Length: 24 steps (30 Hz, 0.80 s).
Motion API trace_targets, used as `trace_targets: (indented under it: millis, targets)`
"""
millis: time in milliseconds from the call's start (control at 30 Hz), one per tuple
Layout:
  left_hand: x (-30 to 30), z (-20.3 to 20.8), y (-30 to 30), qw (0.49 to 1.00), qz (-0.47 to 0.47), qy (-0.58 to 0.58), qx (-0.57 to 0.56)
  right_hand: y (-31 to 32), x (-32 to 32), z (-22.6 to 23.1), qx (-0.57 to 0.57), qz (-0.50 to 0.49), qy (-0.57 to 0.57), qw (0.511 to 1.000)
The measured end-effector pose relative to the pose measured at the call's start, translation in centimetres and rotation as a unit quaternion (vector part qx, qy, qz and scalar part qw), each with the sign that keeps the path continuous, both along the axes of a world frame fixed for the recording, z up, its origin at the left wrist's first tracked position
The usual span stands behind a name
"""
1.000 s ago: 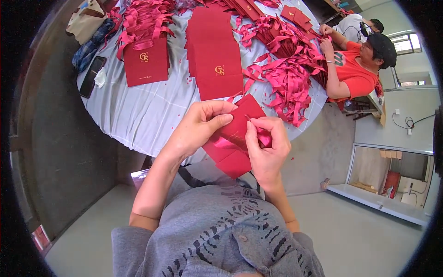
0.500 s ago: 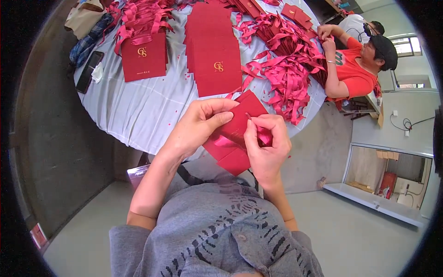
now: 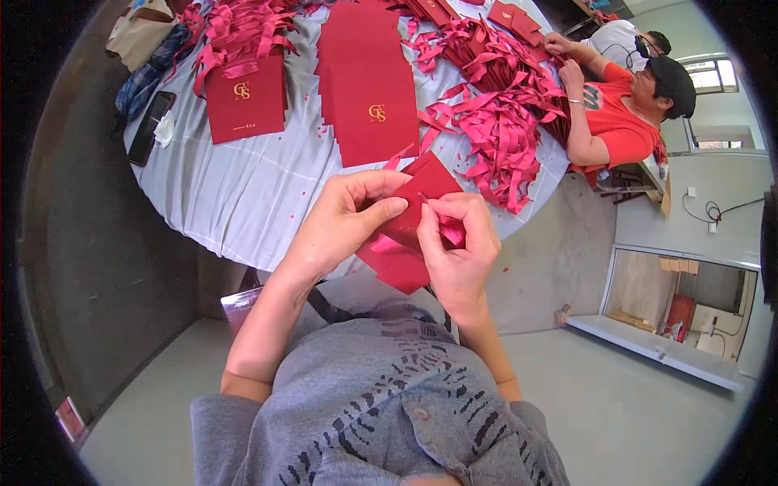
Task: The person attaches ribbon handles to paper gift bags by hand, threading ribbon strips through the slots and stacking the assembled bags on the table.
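Observation:
Just off the near edge of the table I hold a flat red paper bag. My left hand grips its upper left side, the thumb lying on the front and the fingers mostly hidden behind. Thumb and forefinger of my right hand are pinched at the bag's face, on the dark red tip of a ribbon. Below the fingers, a loop of shiny pink ribbon crosses the bag, partly covered by my right hand. Another ribbon end sticks up beyond the bag's top edge.
On the white-clothed round table lie a long fanned stack of red bags, ribboned bags at left and a ribbon heap at right. A phone rests near the left edge. A co-worker in red works at right.
My right hand has shifted slightly left, still pinching at the bag's face. The left hand keeps its grip. The whole view has drifted a little.

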State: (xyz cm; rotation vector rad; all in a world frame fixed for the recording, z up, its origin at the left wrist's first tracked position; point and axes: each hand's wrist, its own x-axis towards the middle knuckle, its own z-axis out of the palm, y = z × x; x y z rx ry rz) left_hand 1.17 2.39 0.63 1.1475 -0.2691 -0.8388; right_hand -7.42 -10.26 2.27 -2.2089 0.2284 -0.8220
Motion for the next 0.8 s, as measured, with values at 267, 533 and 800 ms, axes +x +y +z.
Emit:
trace_targets:
  millis: [267,533,800]
  targets:
    - [-0.9,0.2,-0.8,0.975,0.061,-0.175,0.121,-0.1,0.5,-0.5,-0.041,0.031,-0.004,0.999]
    - [-1.7,-1.6,-2.2,0.916,0.122,-0.337,0.182,-0.3,1.0,-1.6,-0.073,-0.003,0.098,0.993]
    - [-1.4,-2.9,-2.7,0.880,0.125,-0.408,0.209,-0.8,0.8,-4.4,0.129,-0.002,0.092,0.987]
